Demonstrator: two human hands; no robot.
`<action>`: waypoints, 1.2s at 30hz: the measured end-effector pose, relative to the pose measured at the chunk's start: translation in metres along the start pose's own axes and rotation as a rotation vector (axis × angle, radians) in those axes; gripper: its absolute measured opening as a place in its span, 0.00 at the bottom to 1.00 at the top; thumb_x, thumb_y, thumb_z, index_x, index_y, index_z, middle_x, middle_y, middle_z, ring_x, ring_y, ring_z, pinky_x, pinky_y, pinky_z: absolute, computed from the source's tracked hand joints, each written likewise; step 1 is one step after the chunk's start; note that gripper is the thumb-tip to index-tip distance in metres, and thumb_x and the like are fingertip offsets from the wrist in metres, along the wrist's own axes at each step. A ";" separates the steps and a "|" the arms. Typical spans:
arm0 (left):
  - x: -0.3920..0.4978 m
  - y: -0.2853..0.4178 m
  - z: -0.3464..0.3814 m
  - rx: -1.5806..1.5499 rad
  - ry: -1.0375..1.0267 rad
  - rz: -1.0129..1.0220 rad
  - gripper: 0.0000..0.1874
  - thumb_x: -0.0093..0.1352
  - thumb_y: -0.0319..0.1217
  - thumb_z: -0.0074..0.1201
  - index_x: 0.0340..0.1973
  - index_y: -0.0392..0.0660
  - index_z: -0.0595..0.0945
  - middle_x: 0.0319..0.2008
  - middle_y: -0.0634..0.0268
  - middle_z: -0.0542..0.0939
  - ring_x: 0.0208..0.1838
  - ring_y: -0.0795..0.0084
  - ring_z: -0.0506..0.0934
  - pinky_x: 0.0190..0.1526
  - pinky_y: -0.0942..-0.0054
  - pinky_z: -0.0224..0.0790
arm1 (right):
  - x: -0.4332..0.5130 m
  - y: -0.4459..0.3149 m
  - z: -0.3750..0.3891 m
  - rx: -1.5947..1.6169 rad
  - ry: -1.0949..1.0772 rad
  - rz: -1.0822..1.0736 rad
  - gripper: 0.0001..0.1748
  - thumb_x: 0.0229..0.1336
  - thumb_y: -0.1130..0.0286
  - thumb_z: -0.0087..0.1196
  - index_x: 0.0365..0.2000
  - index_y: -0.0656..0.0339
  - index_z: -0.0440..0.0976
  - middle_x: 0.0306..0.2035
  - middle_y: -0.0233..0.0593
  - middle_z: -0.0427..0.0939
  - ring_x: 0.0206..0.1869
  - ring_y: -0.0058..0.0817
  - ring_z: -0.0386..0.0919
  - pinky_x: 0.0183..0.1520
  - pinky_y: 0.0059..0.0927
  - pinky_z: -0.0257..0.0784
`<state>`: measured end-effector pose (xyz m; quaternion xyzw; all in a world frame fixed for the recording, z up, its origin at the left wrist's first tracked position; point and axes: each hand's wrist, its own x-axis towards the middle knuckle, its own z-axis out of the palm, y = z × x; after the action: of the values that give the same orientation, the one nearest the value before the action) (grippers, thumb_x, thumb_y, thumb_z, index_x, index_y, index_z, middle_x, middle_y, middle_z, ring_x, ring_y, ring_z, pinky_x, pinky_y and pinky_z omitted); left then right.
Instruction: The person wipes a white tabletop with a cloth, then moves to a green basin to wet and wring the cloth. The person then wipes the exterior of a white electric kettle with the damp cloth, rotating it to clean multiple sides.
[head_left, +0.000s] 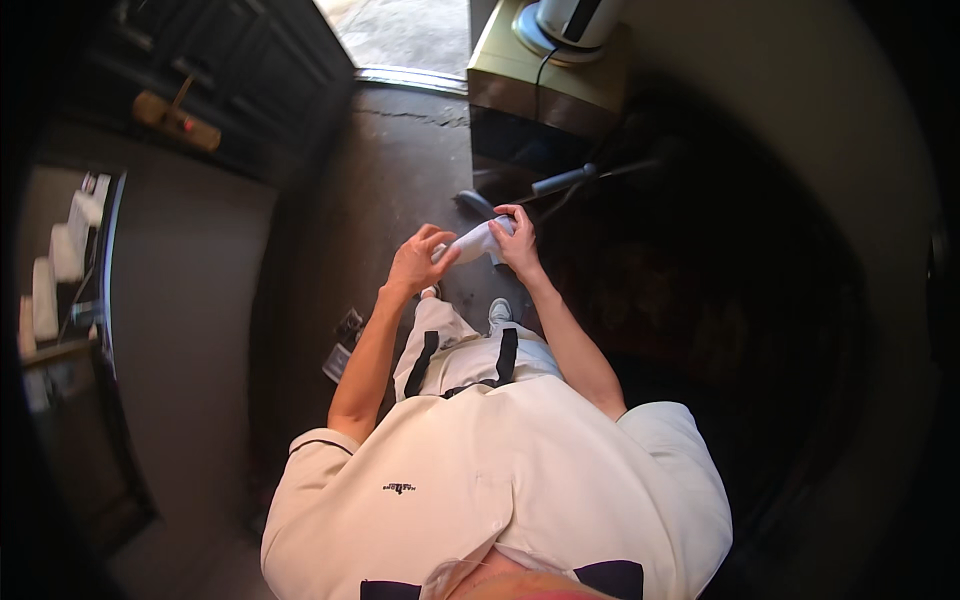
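A small white cloth item (476, 241), perhaps a sock, stretches between my two hands over the dark floor. My right hand (516, 238) grips its right end between thumb and fingers. At its left end, the thumb and fingers of my left hand (422, 257) curl around the fabric; how firmly they hold it cannot be told. My two shoes, one of them a light sneaker (500, 311), stand on the floor below.
A cabinet (495, 56) bearing a white appliance (574, 22) with a cord stands ahead on the right. Beside it lies a grey-handled object (562, 181). An open doorway's metal sill (412, 78) is ahead. Small items (339, 360) lie on the floor at left, near a dark wall.
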<state>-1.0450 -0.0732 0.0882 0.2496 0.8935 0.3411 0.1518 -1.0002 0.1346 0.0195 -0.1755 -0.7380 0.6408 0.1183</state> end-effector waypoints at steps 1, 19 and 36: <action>0.014 0.000 -0.005 0.050 -0.055 0.045 0.17 0.68 0.45 0.59 0.47 0.50 0.86 0.45 0.60 0.81 0.45 0.56 0.81 0.48 0.60 0.75 | 0.008 -0.008 0.001 0.033 0.022 0.013 0.13 0.58 0.74 0.62 0.44 0.62 0.75 0.41 0.36 0.78 0.41 0.23 0.78 0.47 0.27 0.74; 0.239 0.054 -0.042 -0.468 -0.185 0.306 0.13 0.72 0.33 0.50 0.33 0.34 0.79 0.19 0.48 0.74 0.19 0.67 0.70 0.28 0.64 0.67 | 0.076 -0.116 0.018 -0.075 0.517 -0.008 0.10 0.64 0.69 0.58 0.45 0.58 0.76 0.42 0.40 0.79 0.36 0.28 0.79 0.41 0.26 0.75; 0.320 0.040 -0.100 -0.122 0.029 0.760 0.19 0.65 0.19 0.53 0.53 0.35 0.78 0.58 0.48 0.76 0.63 0.46 0.72 0.64 0.57 0.66 | 0.193 -0.128 0.054 -0.759 0.433 -0.299 0.23 0.59 0.79 0.50 0.56 0.69 0.71 0.66 0.56 0.65 0.70 0.52 0.61 0.72 0.49 0.54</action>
<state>-1.3414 0.0749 0.1551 0.5486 0.7173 0.4293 0.0165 -1.2112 0.1501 0.1284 -0.2276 -0.8960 0.2496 0.2881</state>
